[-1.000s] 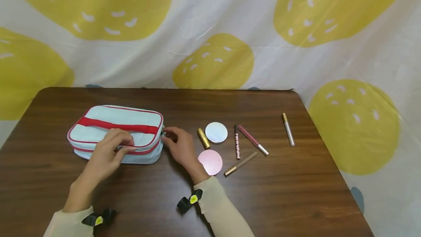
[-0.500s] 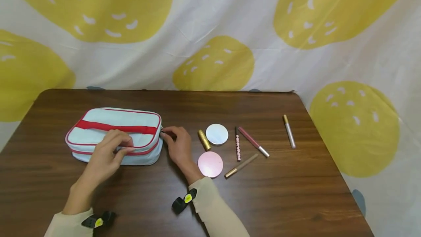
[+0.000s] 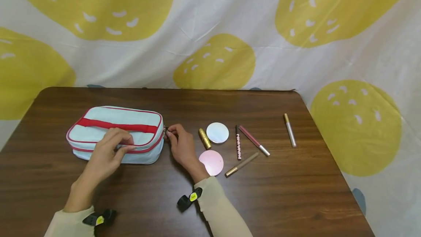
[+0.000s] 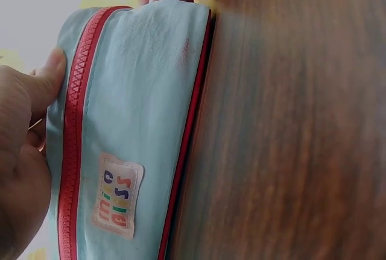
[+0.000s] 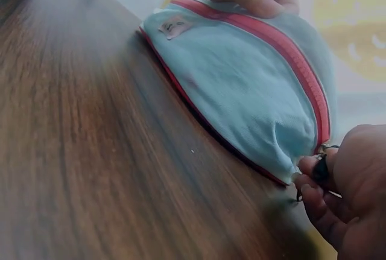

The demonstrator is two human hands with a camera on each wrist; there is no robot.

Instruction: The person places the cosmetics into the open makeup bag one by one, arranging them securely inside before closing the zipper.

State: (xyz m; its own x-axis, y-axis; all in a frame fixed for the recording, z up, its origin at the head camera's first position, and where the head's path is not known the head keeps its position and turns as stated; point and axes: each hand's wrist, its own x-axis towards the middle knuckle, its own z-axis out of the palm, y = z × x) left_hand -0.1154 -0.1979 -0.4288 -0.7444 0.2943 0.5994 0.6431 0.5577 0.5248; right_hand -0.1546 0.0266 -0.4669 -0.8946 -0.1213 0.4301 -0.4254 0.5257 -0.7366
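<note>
A pale blue cosmetic bag (image 3: pixel 115 117) with red piping, a red handle strap (image 3: pixel 98 123) and a red zipper (image 4: pixel 73 106) lies at the left of the table. My left hand (image 3: pixel 106 153) grips its top edge near the front, thumb on the side by the zipper, fingers bent over the lid. At the bag's right end, my right hand (image 3: pixel 182 147) pinches the zipper pull (image 5: pixel 325 148) between thumb and fingers; the fingers partly hide it. The zipper teeth look closed along the front. A small lettered patch (image 4: pixel 119 196) shows on the front wall.
Right of the bag lie a gold lipstick tube (image 3: pixel 204 139), a white round compact (image 3: pixel 217 132), a pink round compact (image 3: pixel 211 162), a pink-patterned pencil (image 3: pixel 238 143), a rose tube (image 3: pixel 253 140), a gold-brown tube (image 3: pixel 241 164) and a gold-capped tube (image 3: pixel 289 131). A patterned cloth (image 3: pixel 210 10) hangs behind.
My right hand has shifted slightly at the bag's right end, and the zipper pull's metal now shows more beside its fingertips. The left hand keeps its hold; the cosmetics lie unchanged.
</note>
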